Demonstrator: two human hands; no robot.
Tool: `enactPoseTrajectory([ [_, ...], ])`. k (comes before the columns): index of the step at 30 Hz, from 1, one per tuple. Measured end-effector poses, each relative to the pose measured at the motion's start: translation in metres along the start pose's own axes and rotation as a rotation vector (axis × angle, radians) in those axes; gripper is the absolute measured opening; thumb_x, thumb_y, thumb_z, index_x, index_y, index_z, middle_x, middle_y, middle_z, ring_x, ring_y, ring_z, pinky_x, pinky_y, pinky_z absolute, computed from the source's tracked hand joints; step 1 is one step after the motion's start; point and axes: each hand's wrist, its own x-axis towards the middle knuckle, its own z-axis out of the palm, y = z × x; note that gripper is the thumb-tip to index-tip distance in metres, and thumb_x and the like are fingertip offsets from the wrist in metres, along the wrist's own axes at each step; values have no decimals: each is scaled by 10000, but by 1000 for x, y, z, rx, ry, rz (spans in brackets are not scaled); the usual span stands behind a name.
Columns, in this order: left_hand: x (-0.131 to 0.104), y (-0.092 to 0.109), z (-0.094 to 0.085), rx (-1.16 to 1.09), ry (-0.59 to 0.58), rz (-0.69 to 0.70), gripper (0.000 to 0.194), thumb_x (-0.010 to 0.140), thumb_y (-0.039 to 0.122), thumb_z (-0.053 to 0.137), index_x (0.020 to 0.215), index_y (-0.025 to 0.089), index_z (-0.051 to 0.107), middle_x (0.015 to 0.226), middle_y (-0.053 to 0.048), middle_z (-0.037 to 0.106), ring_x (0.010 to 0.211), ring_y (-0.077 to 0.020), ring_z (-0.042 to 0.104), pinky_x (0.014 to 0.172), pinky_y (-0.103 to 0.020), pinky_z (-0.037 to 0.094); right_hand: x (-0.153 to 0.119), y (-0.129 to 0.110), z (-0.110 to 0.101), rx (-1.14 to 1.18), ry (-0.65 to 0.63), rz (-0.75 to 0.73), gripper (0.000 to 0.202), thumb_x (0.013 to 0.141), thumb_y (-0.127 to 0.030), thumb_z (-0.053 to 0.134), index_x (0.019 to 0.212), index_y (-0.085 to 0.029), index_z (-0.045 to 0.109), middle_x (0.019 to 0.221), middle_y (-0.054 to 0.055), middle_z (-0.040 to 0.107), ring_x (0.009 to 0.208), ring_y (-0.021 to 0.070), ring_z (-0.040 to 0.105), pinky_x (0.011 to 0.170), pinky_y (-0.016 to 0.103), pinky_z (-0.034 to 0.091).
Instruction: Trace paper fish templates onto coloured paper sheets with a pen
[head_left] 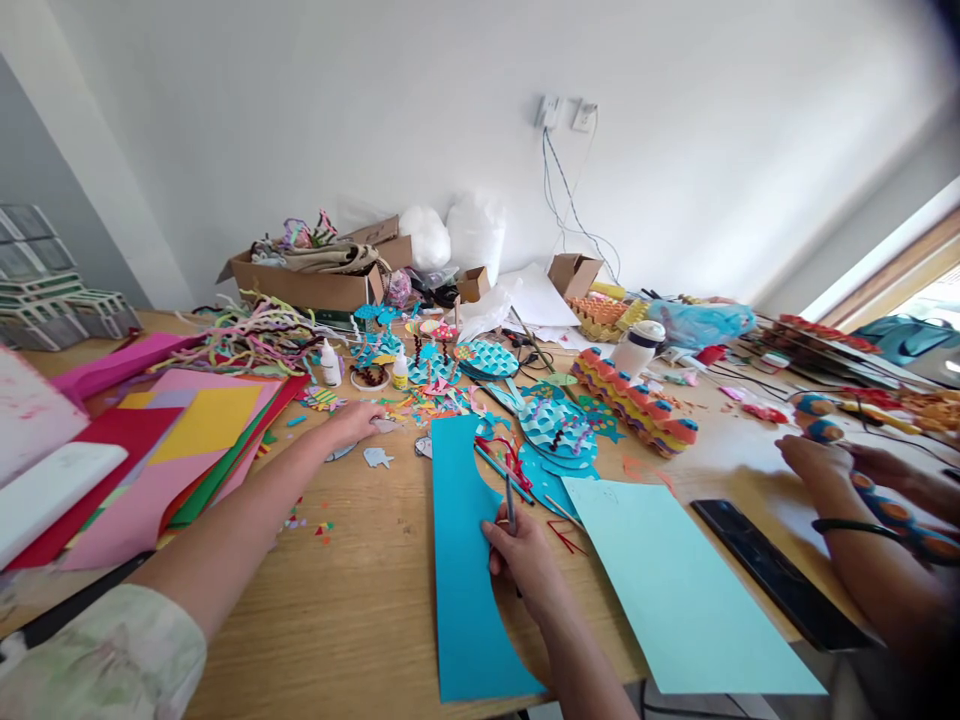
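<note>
My left hand (pixel 355 424) reaches out over the table, fingers closed on a small grey paper cutout (pixel 385 425). Near it lie a grey fish-shaped cutout (pixel 378 457) and another fish cutout (pixel 424 446) with dark markings. My right hand (pixel 521 552) is closed around a slim dark pen-like tool (pixel 511 505), its upper end pointing away from me. Under that hand's fingers is the edge of a blue paper sheet (pixel 461 560) with a curved cut along its right side. To the right lies a pale green sheet (pixel 690 580).
Coloured paper sheets (pixel 202 420) are stacked at left. Behind stand glue bottles (pixel 330 363), pipe cleaners (pixel 255 335) and a cardboard box (pixel 307 285). A painted egg carton (pixel 637 405), white bottle (pixel 637 348) and black flat object (pixel 772 570) lie right, beside another person's hands (pixel 817 460).
</note>
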Motion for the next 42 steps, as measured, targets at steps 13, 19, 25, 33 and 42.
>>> enactPoseTrajectory([
  [13,-7,-2,-7,-125,114,-98,276,703,193,524,979,192,521,762,21,604,713,-168,557,579,-232,352,-3,-1,1,-16,-8,-20,191,676,-306,576,661,-207,413,348,-83,452,319,81,406,364,181,265],
  [19,-9,-1,-3,-113,111,-90,206,799,210,553,994,150,524,848,-13,593,754,-153,563,670,-284,437,-3,-1,1,-33,-24,-11,189,680,-326,558,683,-207,411,351,-88,448,321,78,397,366,182,256],
  [25,-6,-6,3,-90,93,-73,241,868,336,518,991,133,559,936,-42,591,783,-152,581,694,-338,497,-2,0,1,-85,-18,10,183,675,-321,549,652,-207,407,355,-75,452,328,83,408,353,184,250],
  [33,-8,-7,-1,-125,172,-10,116,774,234,565,691,155,548,613,48,505,618,-122,490,537,-228,331,1,3,0,-79,-31,-13,188,673,-338,561,681,-206,428,372,-80,445,334,82,412,365,190,273],
  [42,-4,-21,-1,-170,144,-40,231,859,332,529,942,123,582,915,-28,598,786,-163,581,692,-332,489,1,7,0,-66,-30,-24,186,671,-327,550,662,-208,409,359,-87,421,333,77,389,371,191,266],
])
